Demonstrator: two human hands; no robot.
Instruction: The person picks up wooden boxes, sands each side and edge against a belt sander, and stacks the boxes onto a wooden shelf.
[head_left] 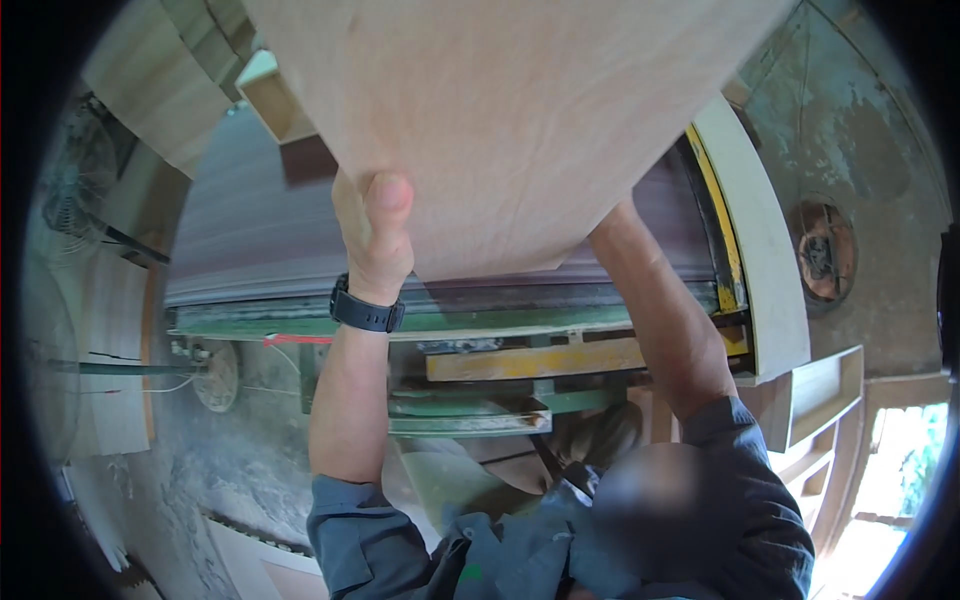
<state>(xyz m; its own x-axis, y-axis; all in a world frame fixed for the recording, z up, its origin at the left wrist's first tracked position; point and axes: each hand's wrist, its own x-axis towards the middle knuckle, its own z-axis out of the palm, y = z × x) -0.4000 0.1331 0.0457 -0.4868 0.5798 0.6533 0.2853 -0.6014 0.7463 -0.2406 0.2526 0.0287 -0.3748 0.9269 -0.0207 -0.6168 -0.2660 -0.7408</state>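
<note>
Between the hands, a board (520, 130) is extending over a table (245, 225); the left hand (375, 235) is clasping its edge, thumb showing; the right hand (612, 217) is hiding behind, grip unclear.

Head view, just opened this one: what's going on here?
A person's left hand, with a watch on the wrist, grips a pale wooden board by its edge, thumb on the near face. The right hand is at the opposite edge, mostly hidden behind it. The board blocks part of a wide work surface; whether they touch is unclear.
</note>
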